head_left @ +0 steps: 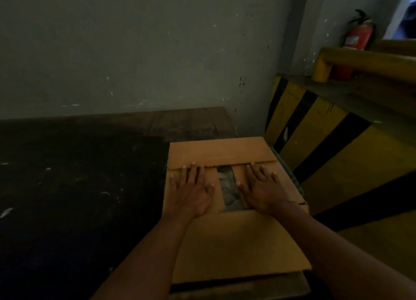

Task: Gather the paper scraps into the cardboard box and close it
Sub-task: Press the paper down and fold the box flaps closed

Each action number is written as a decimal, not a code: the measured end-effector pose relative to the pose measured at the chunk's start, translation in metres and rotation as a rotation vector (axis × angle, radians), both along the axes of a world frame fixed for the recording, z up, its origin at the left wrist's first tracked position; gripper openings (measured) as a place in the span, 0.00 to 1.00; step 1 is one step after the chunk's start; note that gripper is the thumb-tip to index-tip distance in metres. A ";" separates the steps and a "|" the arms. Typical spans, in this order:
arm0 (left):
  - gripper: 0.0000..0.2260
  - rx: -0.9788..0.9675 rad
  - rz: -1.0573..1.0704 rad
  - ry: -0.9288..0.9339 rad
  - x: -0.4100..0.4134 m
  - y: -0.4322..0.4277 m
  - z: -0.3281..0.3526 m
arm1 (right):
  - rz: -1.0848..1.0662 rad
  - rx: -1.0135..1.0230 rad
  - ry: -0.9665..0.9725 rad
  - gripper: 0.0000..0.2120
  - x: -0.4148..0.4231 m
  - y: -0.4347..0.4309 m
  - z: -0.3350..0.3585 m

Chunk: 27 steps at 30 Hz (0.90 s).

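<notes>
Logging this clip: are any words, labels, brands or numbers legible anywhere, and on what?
No text is readable.
The fire extinguisher has a pale label, too blurred to read.
The cardboard box shows no print on its visible flaps.
The striped barrier has yellow and black bands only, no words.

Single head view, worn on person. Sits above near side of cardboard box (236,243), faces forward and down. Close range: box fills lower middle. Wall (135,52) behind box, dark bench (78,187) left of it, striped barrier (326,142) right.
</notes>
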<state>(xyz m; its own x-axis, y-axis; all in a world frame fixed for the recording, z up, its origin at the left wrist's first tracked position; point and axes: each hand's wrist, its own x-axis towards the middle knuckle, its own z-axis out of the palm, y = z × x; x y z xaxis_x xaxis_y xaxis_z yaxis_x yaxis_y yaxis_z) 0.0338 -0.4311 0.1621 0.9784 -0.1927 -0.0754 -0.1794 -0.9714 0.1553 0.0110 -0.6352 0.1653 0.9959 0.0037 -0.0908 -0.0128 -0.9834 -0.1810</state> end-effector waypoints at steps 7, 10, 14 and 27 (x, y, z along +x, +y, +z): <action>0.30 0.044 0.010 0.015 0.001 -0.003 0.000 | 0.010 0.007 -0.011 0.34 0.001 -0.001 -0.002; 0.30 0.044 0.017 0.022 0.001 -0.003 0.001 | 0.009 0.039 -0.078 0.32 0.001 -0.003 -0.004; 0.30 -0.010 0.060 -0.009 0.002 -0.005 0.010 | 0.037 0.091 -0.274 0.21 0.000 -0.004 -0.003; 0.36 -0.358 0.460 -0.175 -0.104 0.036 -0.006 | -0.370 0.036 -0.148 0.32 -0.090 -0.027 -0.002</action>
<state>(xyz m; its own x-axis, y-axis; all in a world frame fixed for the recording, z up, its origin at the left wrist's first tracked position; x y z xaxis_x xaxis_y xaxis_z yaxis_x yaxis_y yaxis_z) -0.0707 -0.3951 0.1565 0.9593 0.2688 0.0860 0.1935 -0.8482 0.4930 -0.0790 -0.6622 0.1633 0.9329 -0.3569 0.0476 -0.3359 -0.9103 -0.2418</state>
